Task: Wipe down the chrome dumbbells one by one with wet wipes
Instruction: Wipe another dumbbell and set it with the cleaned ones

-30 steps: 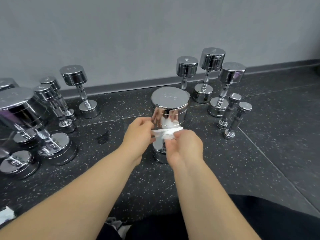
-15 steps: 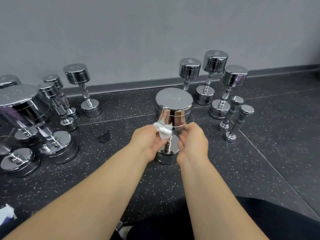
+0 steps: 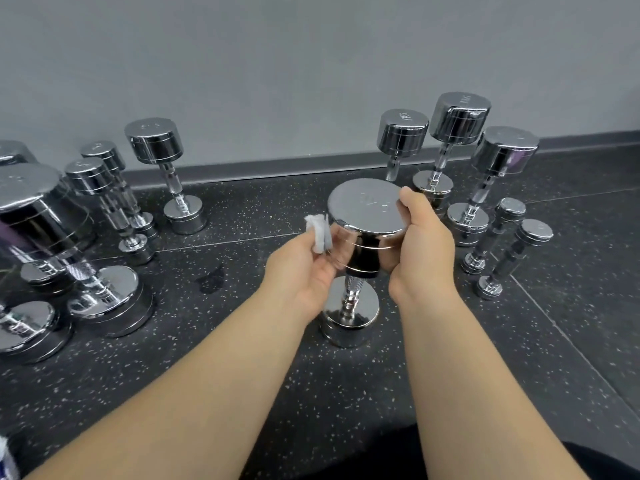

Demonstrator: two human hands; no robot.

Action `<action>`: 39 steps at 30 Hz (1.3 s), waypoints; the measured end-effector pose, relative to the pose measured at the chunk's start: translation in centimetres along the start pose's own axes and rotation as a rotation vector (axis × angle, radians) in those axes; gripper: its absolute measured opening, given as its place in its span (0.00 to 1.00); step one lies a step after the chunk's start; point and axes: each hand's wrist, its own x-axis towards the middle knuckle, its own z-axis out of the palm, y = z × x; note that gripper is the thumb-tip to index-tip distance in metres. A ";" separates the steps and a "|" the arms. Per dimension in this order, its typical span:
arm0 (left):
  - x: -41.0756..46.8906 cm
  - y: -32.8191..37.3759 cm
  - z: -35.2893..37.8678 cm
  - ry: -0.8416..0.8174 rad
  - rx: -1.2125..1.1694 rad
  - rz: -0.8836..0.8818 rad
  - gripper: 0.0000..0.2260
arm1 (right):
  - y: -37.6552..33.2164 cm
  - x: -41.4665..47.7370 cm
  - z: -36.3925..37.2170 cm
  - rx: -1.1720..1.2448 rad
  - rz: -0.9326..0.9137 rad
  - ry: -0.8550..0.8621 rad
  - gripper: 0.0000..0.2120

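Left hand pinched a crumpled wet wipe against the upright dumbbell; right hand gripped its top head, fingers hidden behind.

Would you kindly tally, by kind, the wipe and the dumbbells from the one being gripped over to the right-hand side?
Dumbbell gripped by the right hand: 1
Large dumbbells behind and right of it: 3
Small dumbbells further right: 2
Wet wipe in the left hand: 1
Total: 7
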 end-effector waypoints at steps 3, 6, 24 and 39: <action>0.9 -0.2 0.0 -0.025 0.298 0.120 0.18 | 0.4 0.1 -0.2 -0.007 -0.020 -0.004 0.08; 1.6 0.6 -0.1 -0.086 0.519 0.134 0.16 | 1.2 0.0 -0.2 0.005 -0.045 0.026 0.09; 4.0 1.7 -0.9 -0.265 0.562 -0.174 0.10 | 1.1 -0.3 0.0 0.152 0.026 0.090 0.11; 5.0 5.3 5.3 -0.364 1.075 -0.117 0.14 | 1.2 0.1 -0.1 0.258 0.075 0.086 0.11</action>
